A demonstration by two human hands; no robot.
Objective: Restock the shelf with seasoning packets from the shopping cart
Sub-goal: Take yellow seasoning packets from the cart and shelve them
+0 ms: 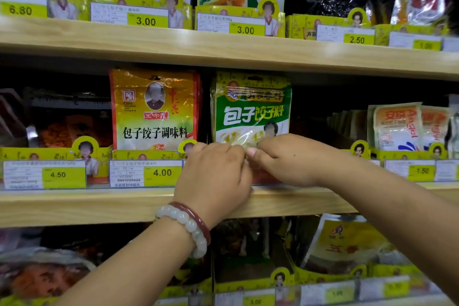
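Note:
A green and white seasoning packet [252, 109] stands upright at the front of a stack on the middle shelf [99, 204]. Both my hands meet at its bottom edge. My left hand [216, 176], with bead bracelets on the wrist, has its fingers curled at the packet's lower left corner. My right hand [285, 159] pinches the lower edge from the right. The hands hide the packet's bottom and the price tag below it. The shopping cart is out of view.
An orange and yellow packet stack [154, 109] stands just left, priced 4.00. Dark packets [69, 119] fill the far left, white and orange ones [400, 126] the right. The upper shelf [223, 49] overhangs closely. More packets sit on the lower shelf [342, 246].

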